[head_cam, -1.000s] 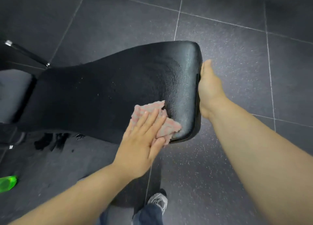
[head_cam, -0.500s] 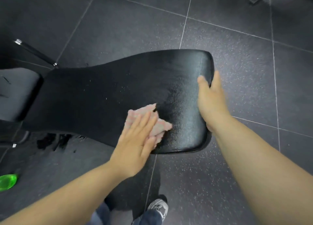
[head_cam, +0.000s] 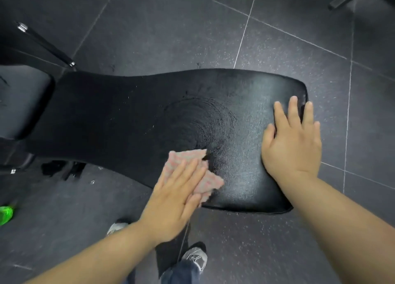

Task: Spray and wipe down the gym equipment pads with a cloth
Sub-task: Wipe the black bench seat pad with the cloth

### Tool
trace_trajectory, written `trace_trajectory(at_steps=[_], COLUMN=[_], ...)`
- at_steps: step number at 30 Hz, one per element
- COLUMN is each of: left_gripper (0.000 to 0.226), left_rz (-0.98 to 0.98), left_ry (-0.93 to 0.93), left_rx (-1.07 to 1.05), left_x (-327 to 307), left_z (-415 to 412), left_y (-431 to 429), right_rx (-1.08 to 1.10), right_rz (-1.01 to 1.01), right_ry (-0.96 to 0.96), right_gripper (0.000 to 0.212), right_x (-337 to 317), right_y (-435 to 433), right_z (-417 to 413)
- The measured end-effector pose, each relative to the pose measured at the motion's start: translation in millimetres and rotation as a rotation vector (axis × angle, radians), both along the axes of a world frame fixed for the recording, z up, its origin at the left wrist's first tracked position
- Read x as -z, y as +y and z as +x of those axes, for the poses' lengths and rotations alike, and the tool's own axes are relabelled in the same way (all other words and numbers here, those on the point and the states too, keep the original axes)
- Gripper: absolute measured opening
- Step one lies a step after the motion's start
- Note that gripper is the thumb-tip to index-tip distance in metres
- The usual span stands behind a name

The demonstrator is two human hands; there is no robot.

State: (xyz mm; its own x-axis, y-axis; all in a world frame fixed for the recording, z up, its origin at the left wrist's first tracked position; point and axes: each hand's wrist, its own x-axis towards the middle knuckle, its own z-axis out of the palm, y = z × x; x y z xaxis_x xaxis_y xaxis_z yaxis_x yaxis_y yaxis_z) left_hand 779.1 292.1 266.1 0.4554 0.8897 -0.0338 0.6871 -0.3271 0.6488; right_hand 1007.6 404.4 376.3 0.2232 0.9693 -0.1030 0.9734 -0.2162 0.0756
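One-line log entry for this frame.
step: wiping | left hand: flat, pressing cloth on bench pad | right hand: flat on pad end | pad: swirl marks

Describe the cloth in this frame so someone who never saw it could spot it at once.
Start at the long black bench pad filling the middle of the view. On its near edge, pressed flat under the left hand, lies the cloth. It alone is pale pink and nubbly against the glossy black.

Dim rm, glare on pad (head_cam: 245, 172), edges warped w/ slight blur.
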Motion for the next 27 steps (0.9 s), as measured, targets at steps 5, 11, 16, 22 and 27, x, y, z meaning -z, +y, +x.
trace_trajectory(at_steps=[5, 11, 16, 22, 27], left_gripper=[0.056, 0.057, 0.053, 0.039, 0.034], left_rz=[-0.221, -0.145, 0.042, -0.306, -0.610], left_ry=[0.119, 0.043, -0.041, 0.138, -0.795], left_rx=[-0.588, -0.469, -0.029, -0.861, -0.960], left_x=[45.9, 1.1, -5.6, 27.7, -10.3], left_z=[-60.4, 44.6, -7.4, -38.5, 22.5], left_y=[88.3, 125.2, 34.2, 99.7, 161.0], right_rx=[-0.044, -0.076, -0.226, -0.535, -0.504], right_rz=[0.024, 0.007, 0.004, -0.200, -0.187], right_ry=[-0.062, -0.058, 0.000, 0.075, 0.282], right_gripper=[0.055, 0.054, 0.057, 0.057, 0.048], right_x=[3.5, 2.3, -0.7, -8.3, -5.4], right_y=[-0.5, -2.4, -1.9, 29.3, 75.0], right_z=[-3.3, -4.0, 5.3, 6.3, -25.7])
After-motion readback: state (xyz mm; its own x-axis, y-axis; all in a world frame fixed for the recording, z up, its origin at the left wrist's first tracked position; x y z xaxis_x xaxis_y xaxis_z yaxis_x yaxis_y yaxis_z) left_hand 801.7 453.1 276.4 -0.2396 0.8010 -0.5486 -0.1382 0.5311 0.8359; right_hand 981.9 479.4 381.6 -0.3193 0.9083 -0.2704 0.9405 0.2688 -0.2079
